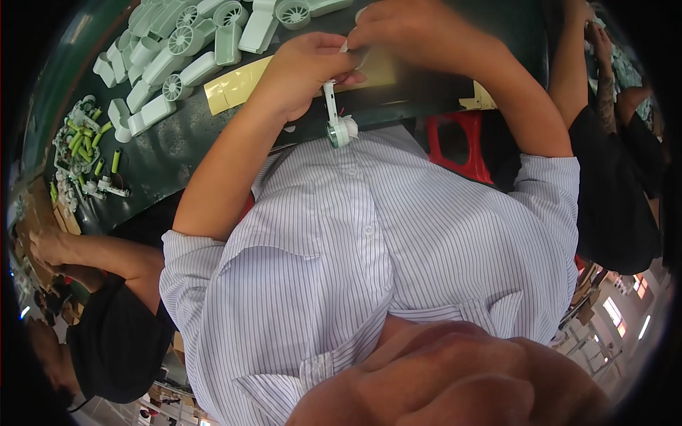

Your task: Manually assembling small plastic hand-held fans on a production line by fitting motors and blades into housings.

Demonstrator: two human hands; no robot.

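Both my hands meet over the near edge of the dark green table. My left hand (pixel 316 67) is closed, with a small white fan motor assembly (pixel 331 103) hanging below its fingers. At the lower end of this piece are a round part and white blades. My right hand (pixel 401 35) is closed too, its fingertips pinched against those of my left hand. A thin whitish bit shows between the fingertips, too small to name. Behind my hands lies a yellow sheet (pixel 238 85) on the table.
Pale green plastic fan housings (pixel 162 67), some with round grilles, are heaped at the far left. Yellow-green battery cells (pixel 116 161) with white parts lie nearer left. A red plastic stool (pixel 458 145) stands below the table edge. Other people sit close on both sides.
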